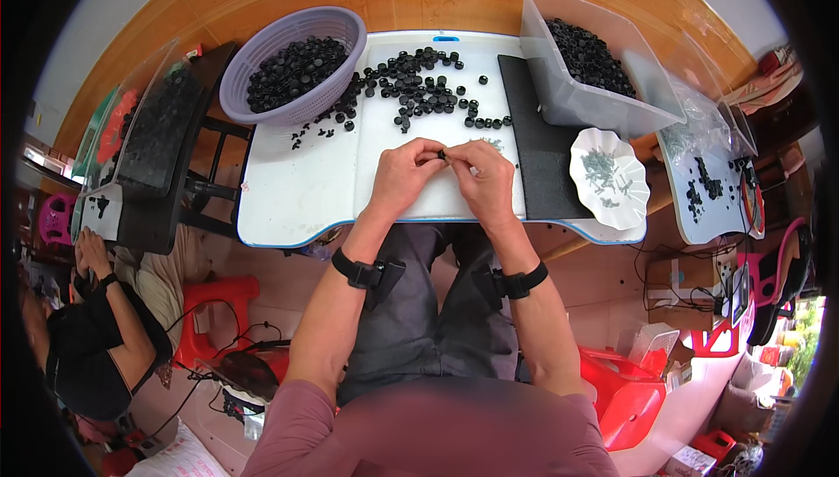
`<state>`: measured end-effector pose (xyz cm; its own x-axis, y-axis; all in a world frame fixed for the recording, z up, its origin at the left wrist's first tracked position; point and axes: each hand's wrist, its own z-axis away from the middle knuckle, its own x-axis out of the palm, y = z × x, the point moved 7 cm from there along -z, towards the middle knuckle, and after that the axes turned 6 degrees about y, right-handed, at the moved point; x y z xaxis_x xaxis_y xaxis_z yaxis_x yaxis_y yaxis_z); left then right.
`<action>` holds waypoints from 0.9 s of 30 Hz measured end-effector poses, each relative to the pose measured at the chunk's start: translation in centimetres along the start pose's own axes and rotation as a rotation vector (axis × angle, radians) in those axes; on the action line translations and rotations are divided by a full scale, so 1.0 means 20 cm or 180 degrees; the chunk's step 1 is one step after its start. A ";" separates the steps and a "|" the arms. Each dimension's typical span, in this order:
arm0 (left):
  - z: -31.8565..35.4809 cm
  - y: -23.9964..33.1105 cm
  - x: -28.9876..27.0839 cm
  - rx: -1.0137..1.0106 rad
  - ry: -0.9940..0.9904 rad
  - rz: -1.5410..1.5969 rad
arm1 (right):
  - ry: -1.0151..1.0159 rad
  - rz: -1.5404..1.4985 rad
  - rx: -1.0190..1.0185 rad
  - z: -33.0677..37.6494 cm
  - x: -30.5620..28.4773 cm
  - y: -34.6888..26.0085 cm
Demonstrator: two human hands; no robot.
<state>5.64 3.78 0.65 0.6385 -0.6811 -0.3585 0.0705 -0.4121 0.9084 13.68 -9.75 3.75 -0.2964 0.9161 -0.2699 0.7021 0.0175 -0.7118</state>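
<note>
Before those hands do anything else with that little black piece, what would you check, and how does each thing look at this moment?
1. Small black cap pinched between both hands: ok; fingers of the left hand and the right hand meet on it.
2. Whether a small grey part already sits in the cap: cannot tell, the fingers hide it.
3. Loose black caps on the white table ahead of the hands: ok, plenty.
4. White scalloped dish holds small grey parts: ok.
5. Purple basket resting fully on the table: not ok, it overhangs the left edge.
</note>
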 end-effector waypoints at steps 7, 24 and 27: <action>0.00 0.00 0.00 -0.0030 -0.0018 -0.0031 | -0.0075 0.0167 -0.0172 0.01 0.01 -0.03; -0.06 -0.03 -0.03 -0.0591 -0.0619 0.1125 | -0.0079 0.0509 -0.0770 0.03 0.03 -0.09; -0.05 -0.05 -0.03 -0.0726 -0.0471 0.1174 | -0.0140 0.0079 -0.0403 0.03 0.03 -0.07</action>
<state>6.03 5.17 0.12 0.5374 -0.8432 -0.0140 0.0366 0.0067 0.9993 12.16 -9.55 4.20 -0.3040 0.8985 -0.3166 0.7849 0.0479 -0.6177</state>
